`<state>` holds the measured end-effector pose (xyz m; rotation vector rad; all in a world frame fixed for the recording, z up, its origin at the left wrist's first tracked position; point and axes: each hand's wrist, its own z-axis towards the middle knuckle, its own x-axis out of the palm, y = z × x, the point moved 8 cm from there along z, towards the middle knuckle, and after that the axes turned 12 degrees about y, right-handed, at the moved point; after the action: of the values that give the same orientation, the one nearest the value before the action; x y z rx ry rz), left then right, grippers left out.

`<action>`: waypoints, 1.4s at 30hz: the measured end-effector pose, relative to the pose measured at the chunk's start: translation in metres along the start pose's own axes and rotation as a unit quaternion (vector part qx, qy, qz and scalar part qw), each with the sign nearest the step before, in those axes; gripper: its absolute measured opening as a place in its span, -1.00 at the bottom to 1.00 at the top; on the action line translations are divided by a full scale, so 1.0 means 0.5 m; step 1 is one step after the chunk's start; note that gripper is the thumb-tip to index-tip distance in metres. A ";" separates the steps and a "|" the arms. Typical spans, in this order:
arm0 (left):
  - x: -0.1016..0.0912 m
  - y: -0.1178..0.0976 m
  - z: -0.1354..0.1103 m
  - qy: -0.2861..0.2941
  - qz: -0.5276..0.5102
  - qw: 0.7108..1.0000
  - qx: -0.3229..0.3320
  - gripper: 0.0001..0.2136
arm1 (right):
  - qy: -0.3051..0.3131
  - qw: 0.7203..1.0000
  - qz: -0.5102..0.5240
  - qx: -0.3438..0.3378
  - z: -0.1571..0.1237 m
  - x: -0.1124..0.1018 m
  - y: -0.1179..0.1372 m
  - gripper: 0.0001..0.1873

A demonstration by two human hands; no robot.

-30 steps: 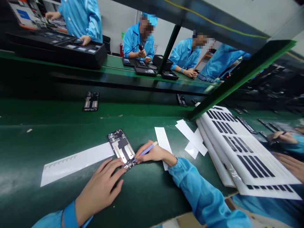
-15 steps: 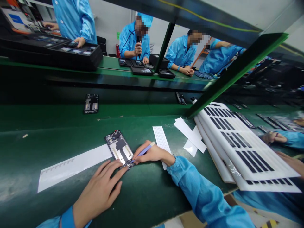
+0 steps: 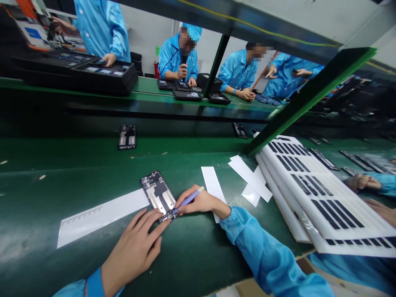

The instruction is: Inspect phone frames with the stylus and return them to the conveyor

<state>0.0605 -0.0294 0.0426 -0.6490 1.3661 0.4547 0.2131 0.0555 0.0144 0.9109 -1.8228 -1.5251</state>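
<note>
A white strip (image 3: 103,215) and dotted sheet (image 3: 213,181) flank our phone (image 3: 158,190) on the bench (image 3: 198,255); its length slants away leftward. Our unclenched left hand (image 3: 134,243) hides one corner; our right hand (image 3: 199,203) pinches a stick (image 3: 188,199).

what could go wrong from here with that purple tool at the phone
The tip of the purple tool could slip and scratch the exposed parts at the near end of the opened phone, or poke the left hand, whose fingers are close by.
The phone might swivel, since the left hand touches only its near end.
The right hand reaches across the dotted sheet and could drag it.
</note>
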 end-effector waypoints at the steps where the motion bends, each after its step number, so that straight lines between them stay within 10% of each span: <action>1: 0.001 0.000 0.000 0.002 -0.003 1.000 0.000 -0.53 | 0.004 1.000 -0.004 -0.002 0.000 0.001 0.001 -0.69; 29: -0.004 0.002 0.000 0.007 -0.020 1.000 -0.003 -0.55 | 0.022 0.989 -0.142 -0.022 0.001 0.012 0.035 -0.73; 35: -0.010 0.011 -0.005 -0.024 -0.049 0.998 -0.018 -0.53 | -0.204 0.977 -0.034 -0.055 -0.021 -0.031 0.050 -0.56; 38: -0.026 0.005 -0.017 -0.084 -0.059 0.995 -0.018 -0.58 | -0.333 0.924 -0.184 -0.041 -0.036 -0.003 0.075 -0.68; 42: -0.051 -0.027 -0.029 -0.148 -0.086 0.984 0.044 -0.70 | -0.302 0.868 -0.393 0.034 0.014 0.090 0.054 -0.85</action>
<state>0.0542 -0.0471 0.0687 -0.5941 1.0336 0.3350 0.1774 0.0263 0.0402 1.4462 -2.0354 -2.4823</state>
